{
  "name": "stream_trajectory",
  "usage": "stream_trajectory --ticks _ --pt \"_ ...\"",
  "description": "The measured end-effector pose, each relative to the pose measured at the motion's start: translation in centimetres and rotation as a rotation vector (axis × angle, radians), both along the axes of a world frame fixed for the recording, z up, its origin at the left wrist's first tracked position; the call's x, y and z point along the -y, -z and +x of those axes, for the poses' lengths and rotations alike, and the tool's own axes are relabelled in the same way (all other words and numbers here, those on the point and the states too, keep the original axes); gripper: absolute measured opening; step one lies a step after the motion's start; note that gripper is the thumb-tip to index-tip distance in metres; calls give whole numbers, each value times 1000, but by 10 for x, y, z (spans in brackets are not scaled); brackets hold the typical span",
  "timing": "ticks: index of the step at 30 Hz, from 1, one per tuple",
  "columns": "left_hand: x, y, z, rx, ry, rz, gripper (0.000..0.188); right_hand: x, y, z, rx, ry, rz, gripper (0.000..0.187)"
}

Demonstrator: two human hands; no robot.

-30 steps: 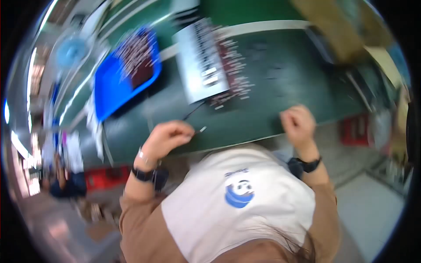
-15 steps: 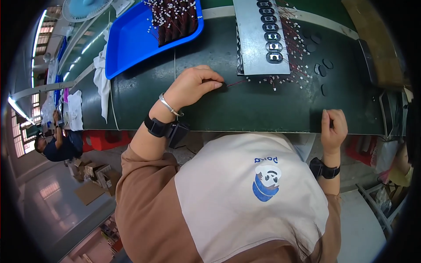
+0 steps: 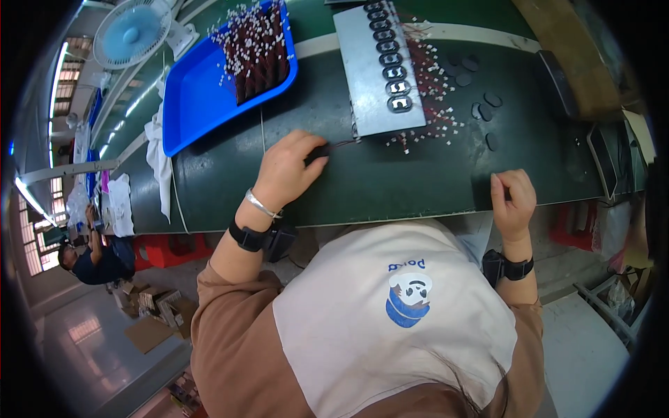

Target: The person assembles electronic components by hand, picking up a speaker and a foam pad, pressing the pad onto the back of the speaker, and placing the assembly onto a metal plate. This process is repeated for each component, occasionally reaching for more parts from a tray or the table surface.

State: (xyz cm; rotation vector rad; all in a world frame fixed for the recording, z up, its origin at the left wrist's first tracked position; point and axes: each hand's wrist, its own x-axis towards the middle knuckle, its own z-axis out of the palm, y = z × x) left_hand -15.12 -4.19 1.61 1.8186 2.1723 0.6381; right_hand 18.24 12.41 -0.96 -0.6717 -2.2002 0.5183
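My left hand (image 3: 289, 167) rests over the green table with its thumb and forefinger parted. Between those fingertips lies a small black oval part (image 3: 319, 151), hard to make out against the dark surface. A thin red wire (image 3: 343, 143) runs from it toward a white connector by the metal plate. My right hand (image 3: 514, 202) is at the table's front edge, fingers curled in; whatever they may hold is hidden. On the silvery plate (image 3: 373, 90) sits a row of black oval parts (image 3: 395, 72), their red wires and white connectors (image 3: 432, 90) spilling off its right side.
A blue tray (image 3: 188, 132) at the far left holds bundles of dark red wires with white connectors (image 3: 258, 63). Loose black ovals (image 3: 493, 99) lie right of the plate. A cardboard box (image 3: 571, 56) and a fan (image 3: 132, 33) stand farther off. Another person (image 3: 101, 258) works at far left.
The view has shifted, so the tray and plate sit lower and farther left. My left thumb and forefinger, pinched on the black part before, have come apart. The right hand stays curled.
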Motion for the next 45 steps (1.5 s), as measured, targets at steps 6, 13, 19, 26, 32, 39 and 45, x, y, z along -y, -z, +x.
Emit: stream_trajectory --ticks 6,13,19,26,32,39,45 --pt "-4 2 -7 -199 -205 17 20 -3 -2 5 -40 20 31 9" --pt "-5 -6 -9 -317 -125 44 25 -5 -5 9 -46 1 25 9" --pt "-49 -59 -16 -106 -61 -4 29 -5 -6 11 -53 -13 29 8" --pt "-197 -58 -53 88 136 182 32 -2 -5 9 -67 7 34 9" --pt "-237 -39 -60 291 187 -6 29 -7 -3 13 -79 44 48 8" --pt "-238 -39 -64 251 -75 46 24 -36 -36 17 -126 -11 -158 7" --pt "-153 -91 -16 960 -69 382 10 -180 -112 -54 34 -58 -171 33"
